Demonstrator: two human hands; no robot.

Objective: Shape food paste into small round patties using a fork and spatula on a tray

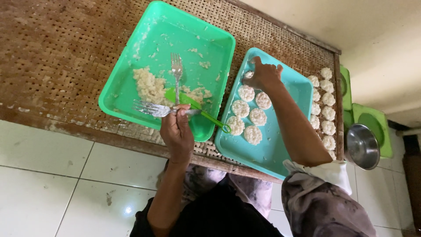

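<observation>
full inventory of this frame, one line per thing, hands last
green tray: 1, green, left on the woven mat, holds white mash
white mash: 1 heap, white, in the green tray
forks: 2, metal, crossed over the green tray
green scoop: 1, green, lying over the green tray's near corner
teal tray: 1, teal, right of the green tray
patties in the teal tray: about 7, white
patties on the mat: a column, white, right of the teal tray
metal bowl: 1, silver, far right
woven mat: 1, brown, under the trays
left hand: grips the forks' handles
right hand: at the teal tray's far end, on a patty
</observation>
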